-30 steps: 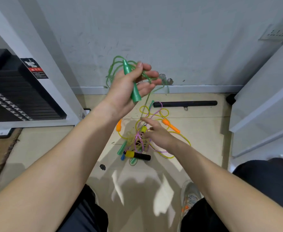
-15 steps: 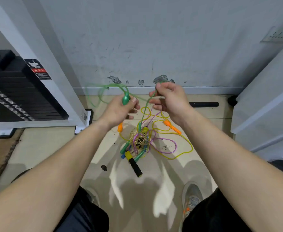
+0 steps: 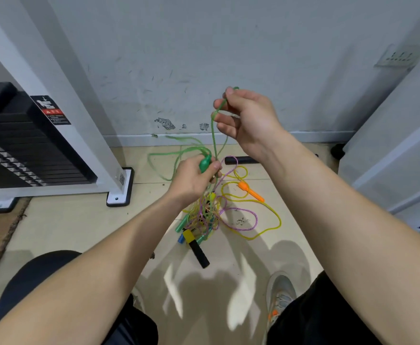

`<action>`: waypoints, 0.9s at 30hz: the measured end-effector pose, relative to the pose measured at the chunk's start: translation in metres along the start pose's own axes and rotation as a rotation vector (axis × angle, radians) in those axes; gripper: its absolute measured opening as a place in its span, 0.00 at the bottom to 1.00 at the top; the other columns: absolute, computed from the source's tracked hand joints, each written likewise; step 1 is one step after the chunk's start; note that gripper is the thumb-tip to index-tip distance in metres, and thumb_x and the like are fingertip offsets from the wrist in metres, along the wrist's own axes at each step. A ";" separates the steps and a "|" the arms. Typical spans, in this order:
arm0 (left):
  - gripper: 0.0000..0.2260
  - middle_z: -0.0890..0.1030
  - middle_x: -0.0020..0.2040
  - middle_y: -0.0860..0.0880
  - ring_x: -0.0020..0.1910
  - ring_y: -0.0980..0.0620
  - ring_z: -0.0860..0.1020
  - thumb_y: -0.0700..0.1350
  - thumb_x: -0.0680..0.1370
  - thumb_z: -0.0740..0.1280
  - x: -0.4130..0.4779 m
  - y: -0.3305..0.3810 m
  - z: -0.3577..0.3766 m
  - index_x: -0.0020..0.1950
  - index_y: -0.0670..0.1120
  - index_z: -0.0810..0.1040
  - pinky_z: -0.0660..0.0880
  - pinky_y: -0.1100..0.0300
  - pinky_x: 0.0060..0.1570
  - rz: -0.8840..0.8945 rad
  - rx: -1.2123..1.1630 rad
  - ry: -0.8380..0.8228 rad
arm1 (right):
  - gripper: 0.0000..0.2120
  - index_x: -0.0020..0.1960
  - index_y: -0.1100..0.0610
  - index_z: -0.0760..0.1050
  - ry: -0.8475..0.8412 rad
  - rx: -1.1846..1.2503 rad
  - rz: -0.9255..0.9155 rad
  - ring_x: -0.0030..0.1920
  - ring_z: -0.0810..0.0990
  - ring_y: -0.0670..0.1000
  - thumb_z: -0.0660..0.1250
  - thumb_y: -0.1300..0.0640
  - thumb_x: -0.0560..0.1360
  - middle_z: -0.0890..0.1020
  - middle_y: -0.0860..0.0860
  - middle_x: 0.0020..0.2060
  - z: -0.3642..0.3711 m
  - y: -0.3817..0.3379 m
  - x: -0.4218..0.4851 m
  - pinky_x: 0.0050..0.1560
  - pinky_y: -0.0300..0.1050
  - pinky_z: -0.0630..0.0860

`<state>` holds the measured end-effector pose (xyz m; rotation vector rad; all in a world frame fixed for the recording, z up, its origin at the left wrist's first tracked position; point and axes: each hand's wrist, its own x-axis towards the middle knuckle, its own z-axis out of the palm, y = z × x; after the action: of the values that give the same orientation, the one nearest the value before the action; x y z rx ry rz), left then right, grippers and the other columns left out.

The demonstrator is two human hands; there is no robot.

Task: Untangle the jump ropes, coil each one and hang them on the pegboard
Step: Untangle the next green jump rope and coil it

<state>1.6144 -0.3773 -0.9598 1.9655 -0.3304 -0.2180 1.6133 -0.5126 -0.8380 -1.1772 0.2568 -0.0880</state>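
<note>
Two forearms are extended forward from the lower edge of the view, above a tiled floor (image 3: 67, 220). At the far left, a black weight stack (image 3: 17, 155) is housed in a white machine frame (image 3: 84, 115) set against the wall.

The left hand (image 3: 194, 178) is held low, with its back turned toward the camera. Its fingers are curled round a green handle (image 3: 205, 164), and the thumb is pressed against the handle's side. From this handle, blurred loops of the green rope (image 3: 213, 135) are spread to the left, and one strand is led steeply upward.

Directly below the left hand, a tangle of ropes (image 3: 205, 215) is located. Whether it rests fully on the floor cannot be told. A second green handle (image 3: 181, 225) and a yellow-and-black handle (image 3: 196, 250) project from its lower left side.

The right hand (image 3: 248, 118) is raised higher, in front of the wall, with the wrist bent. The green rope is pinched between thumb and forefinger at the top of the hand. The remaining fingers are loosely curled beside the strand.

Further right, an orange handle (image 3: 251, 191) lies on the floor, joined to a yellow rope (image 3: 266, 230) laid in wide loops. A purple rope (image 3: 243, 220) is looped within them. A grey shoe (image 3: 279, 295) is visible at lower right.
</note>
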 end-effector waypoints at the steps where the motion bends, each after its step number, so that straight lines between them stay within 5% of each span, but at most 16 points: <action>1: 0.08 0.84 0.38 0.48 0.33 0.52 0.79 0.45 0.82 0.63 0.000 0.006 0.001 0.44 0.47 0.77 0.75 0.59 0.33 -0.008 -0.057 -0.010 | 0.07 0.48 0.56 0.74 0.028 -0.002 -0.010 0.30 0.81 0.49 0.63 0.55 0.83 0.83 0.51 0.36 -0.002 -0.001 0.000 0.29 0.40 0.77; 4: 0.11 0.82 0.35 0.47 0.29 0.50 0.78 0.43 0.84 0.61 0.003 0.029 -0.008 0.44 0.43 0.76 0.77 0.62 0.31 -0.038 -0.281 0.036 | 0.14 0.48 0.57 0.75 0.265 -0.121 -0.030 0.28 0.75 0.48 0.56 0.50 0.84 0.78 0.51 0.34 -0.020 0.007 0.004 0.27 0.39 0.74; 7: 0.11 0.82 0.34 0.47 0.28 0.52 0.79 0.44 0.84 0.60 0.005 0.049 -0.022 0.45 0.42 0.76 0.78 0.64 0.31 -0.077 -0.507 0.061 | 0.11 0.47 0.57 0.75 0.425 -0.270 0.051 0.29 0.67 0.50 0.54 0.62 0.80 0.72 0.51 0.32 -0.048 0.044 0.004 0.29 0.41 0.68; 9: 0.11 0.82 0.33 0.47 0.28 0.52 0.79 0.44 0.84 0.60 0.005 0.062 -0.025 0.45 0.43 0.75 0.78 0.65 0.31 -0.083 -0.639 0.057 | 0.14 0.46 0.55 0.77 0.279 -0.522 0.152 0.32 0.70 0.49 0.55 0.67 0.77 0.76 0.51 0.36 -0.066 0.076 -0.004 0.32 0.41 0.69; 11: 0.10 0.82 0.33 0.48 0.28 0.53 0.79 0.44 0.84 0.60 0.006 0.072 -0.027 0.44 0.44 0.74 0.77 0.65 0.31 -0.092 -0.769 0.058 | 0.17 0.51 0.55 0.79 -0.036 -0.715 0.237 0.33 0.74 0.43 0.56 0.72 0.75 0.79 0.52 0.45 -0.073 0.101 -0.014 0.34 0.36 0.69; 14: 0.10 0.82 0.35 0.47 0.29 0.52 0.79 0.44 0.84 0.60 0.009 0.078 -0.033 0.44 0.44 0.75 0.77 0.65 0.32 -0.113 -0.926 0.069 | 0.16 0.57 0.55 0.80 -0.391 -0.766 0.347 0.38 0.76 0.40 0.61 0.70 0.76 0.79 0.48 0.49 -0.071 0.121 -0.025 0.40 0.34 0.71; 18: 0.11 0.81 0.34 0.47 0.28 0.53 0.77 0.44 0.84 0.60 0.019 0.068 -0.053 0.43 0.44 0.74 0.74 0.66 0.30 -0.149 -1.062 0.193 | 0.08 0.49 0.67 0.77 -0.300 -0.785 0.196 0.33 0.77 0.39 0.63 0.62 0.81 0.78 0.50 0.37 -0.075 0.119 -0.018 0.38 0.36 0.71; 22: 0.11 0.81 0.32 0.52 0.25 0.55 0.74 0.46 0.85 0.59 0.032 0.040 -0.077 0.45 0.46 0.74 0.66 0.67 0.24 -0.176 -0.826 0.421 | 0.07 0.50 0.60 0.79 -0.153 -0.604 0.073 0.30 0.75 0.47 0.63 0.63 0.82 0.81 0.52 0.34 -0.077 0.093 -0.012 0.34 0.40 0.73; 27: 0.09 0.84 0.35 0.52 0.25 0.56 0.75 0.47 0.84 0.60 0.025 0.022 -0.062 0.46 0.47 0.75 0.62 0.67 0.21 -0.269 -0.462 0.213 | 0.06 0.49 0.60 0.78 -0.151 -0.330 0.015 0.28 0.75 0.48 0.63 0.63 0.81 0.82 0.53 0.33 -0.056 0.056 -0.008 0.31 0.38 0.73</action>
<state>1.6539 -0.3404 -0.9150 1.5497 0.1200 -0.2316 1.5883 -0.5404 -0.9084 -1.5022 0.1493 0.0597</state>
